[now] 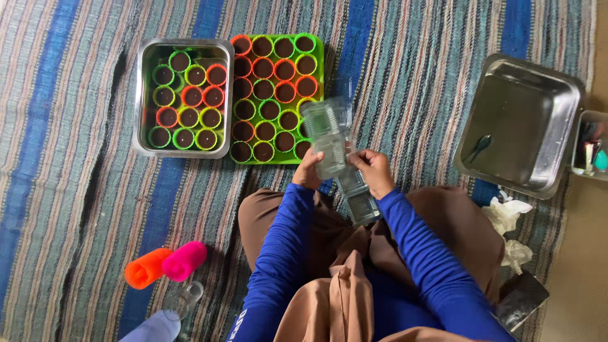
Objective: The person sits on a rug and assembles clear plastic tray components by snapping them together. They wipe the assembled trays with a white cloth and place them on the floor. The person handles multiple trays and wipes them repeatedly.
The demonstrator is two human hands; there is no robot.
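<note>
My left hand (308, 171) and my right hand (373, 170) both grip a stack of clear plastic containers (330, 136), held up in front of my lap. More clear containers (361, 201) lie on my lap just below the hands. Beyond the stack sits a green tray (319, 45) filled with several small coloured cups of dark brown filling. To its left a steel tray (140, 82) holds several more such cups.
An empty steel tray (557, 145) with a spoon (479, 147) sits at the right, a small container (590, 145) beside it. Crumpled tissues (506, 215) and a dark flat object (520, 299) lie at lower right. Orange (145, 268) and pink (183, 259) cup stacks lie at lower left on the striped mat.
</note>
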